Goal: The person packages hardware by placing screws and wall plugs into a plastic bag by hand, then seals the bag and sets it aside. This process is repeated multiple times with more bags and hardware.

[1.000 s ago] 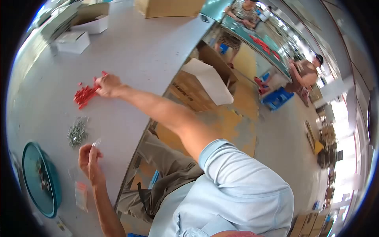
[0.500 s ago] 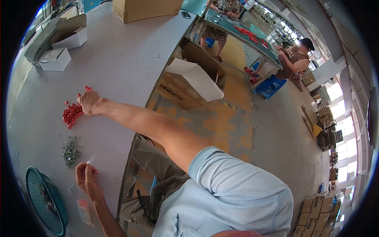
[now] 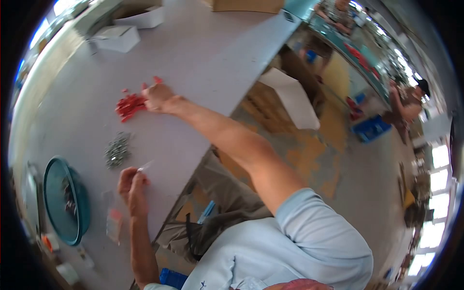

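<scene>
My left hand [image 3: 133,186] pinches a small clear plastic bag [image 3: 145,166] above the table, its fingers closed. My right hand [image 3: 159,98] rests at the right edge of a heap of small red plastic pieces [image 3: 128,107]. Its fingers are curled down, and they hide whatever lies under them. Two red bits show beside the knuckles. Between my hands lies a pile of small grey metal screws [image 3: 117,150]. Beside my left forearm is a clear bag with red pieces [image 3: 114,224], flat on the table. Motion blur softens the small details.
A teal basket [image 3: 81,212] with dark contents stands at the left. White boxes [image 3: 117,38] and a brown carton [image 3: 249,6] sit farther back on the table. Past the table edge is a large open carton [image 3: 270,104]. Co-workers [image 3: 408,106] are at another table.
The camera view has swung, so everything on the table appears shifted right and mostly upward. My right hand stays by the red heap, and my left hand still pinches the small bag.
</scene>
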Available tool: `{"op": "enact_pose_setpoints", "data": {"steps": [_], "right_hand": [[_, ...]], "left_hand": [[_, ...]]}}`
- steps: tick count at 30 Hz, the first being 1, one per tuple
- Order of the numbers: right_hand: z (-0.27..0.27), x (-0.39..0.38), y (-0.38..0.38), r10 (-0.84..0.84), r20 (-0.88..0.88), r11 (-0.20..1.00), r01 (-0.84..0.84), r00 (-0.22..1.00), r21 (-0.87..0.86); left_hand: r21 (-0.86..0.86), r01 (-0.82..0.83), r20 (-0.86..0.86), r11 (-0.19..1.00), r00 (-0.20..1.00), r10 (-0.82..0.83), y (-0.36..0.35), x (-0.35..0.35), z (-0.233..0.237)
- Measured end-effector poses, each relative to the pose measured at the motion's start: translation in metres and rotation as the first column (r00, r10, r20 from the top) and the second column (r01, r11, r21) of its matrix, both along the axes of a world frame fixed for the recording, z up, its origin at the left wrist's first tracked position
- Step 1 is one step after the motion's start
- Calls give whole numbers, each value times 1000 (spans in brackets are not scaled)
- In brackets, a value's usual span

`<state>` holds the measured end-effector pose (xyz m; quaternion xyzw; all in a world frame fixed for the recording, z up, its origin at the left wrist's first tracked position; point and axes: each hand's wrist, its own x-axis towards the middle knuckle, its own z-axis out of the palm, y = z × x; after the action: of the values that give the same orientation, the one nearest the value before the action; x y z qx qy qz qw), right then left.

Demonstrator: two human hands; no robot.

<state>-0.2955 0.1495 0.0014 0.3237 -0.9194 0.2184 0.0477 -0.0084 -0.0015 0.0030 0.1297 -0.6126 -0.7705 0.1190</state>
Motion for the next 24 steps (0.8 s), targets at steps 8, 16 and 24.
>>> {"op": "enact_pose_setpoints", "data": {"steps": [8,16,24], "right_hand": [[20,1,13,170,159,981,-183,972,69],[21,8,17,76,267,996,-83,961,14],[29,20,20,114,234,993,-113,965,-16]], "left_hand": [[-17,53,-32,998,998,-53,-3,-8,-2],[50,65,-34,997,997,-64,-5,-8,-2],[30,44,-42,999,998,-43,-4,-8,0]]}}
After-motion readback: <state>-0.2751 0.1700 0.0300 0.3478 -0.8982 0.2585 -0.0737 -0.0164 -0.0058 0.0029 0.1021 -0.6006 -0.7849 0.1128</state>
